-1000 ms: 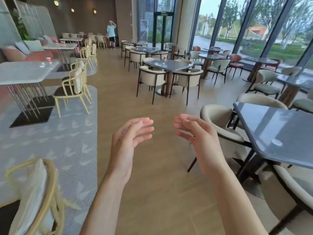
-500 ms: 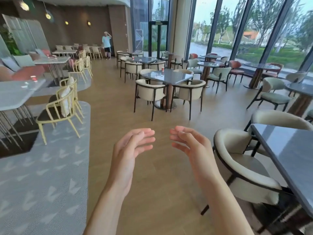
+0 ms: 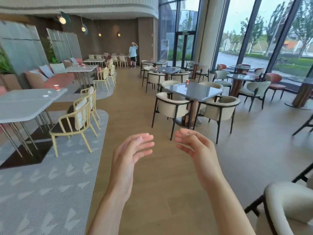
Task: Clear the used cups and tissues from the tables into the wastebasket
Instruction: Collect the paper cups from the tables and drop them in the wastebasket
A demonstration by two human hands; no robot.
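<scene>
My left hand (image 3: 130,155) and my right hand (image 3: 198,150) float in front of me over the wooden floor, fingers straight and relaxed, both holding nothing. A red cup (image 3: 187,81) stands on the dark square table (image 3: 199,92) ahead on the right. Another red cup (image 3: 57,87) and a white tissue (image 3: 46,96) lie on the pale table (image 3: 25,106) at the left. Farther back, a red cup (image 3: 156,68) sits on a second dark table (image 3: 167,70). No wastebasket is in view.
Cream armchairs (image 3: 171,107) ring the dark tables on the right; one chair (image 3: 288,206) is close at the lower right. Yellow wire chairs (image 3: 74,122) stand on the grey carpet at the left. A wooden aisle runs between. A person (image 3: 133,55) stands far back.
The view has moved forward along the aisle and lifted; the near dark table at the right has slid out of sight. Both hands keep the same empty pose in front of me.
</scene>
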